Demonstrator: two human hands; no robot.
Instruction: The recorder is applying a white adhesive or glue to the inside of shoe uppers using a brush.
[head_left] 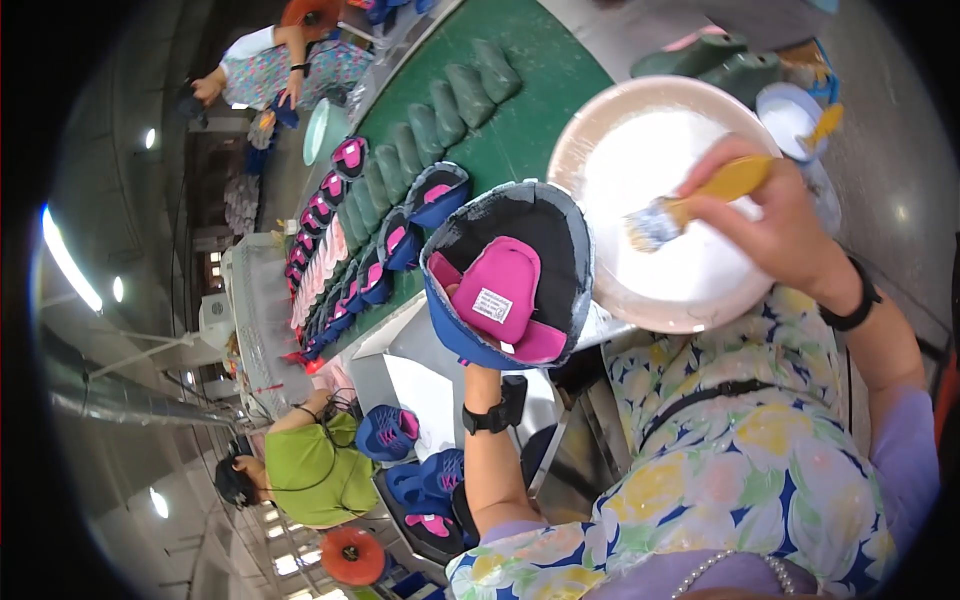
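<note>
My left hand [479, 378] holds up a blue shoe upper [505, 262] from below, so most of its fingers are hidden behind it. The upper's underside faces up, showing a dark lining, a grey-white border, and pink inner parts with a white label. In my right hand [790, 215] is a paintbrush [725, 185] with a yellow handle, gripped between thumb and fingers. Its bristles, coated in white, hang over a pale pink basin [566, 150] of white liquid [640, 155]. The upper sits just left of the basin's rim.
On the green conveyor belt [540, 70] stand rows of dark green shoe lasts [468, 93] and blue-pink uppers [437, 195]. A small bowl [775, 100] with another yellow brush [825, 125] is at right. More blue shoes [388, 432] lie lower left. Two co-workers [315, 470] are at left.
</note>
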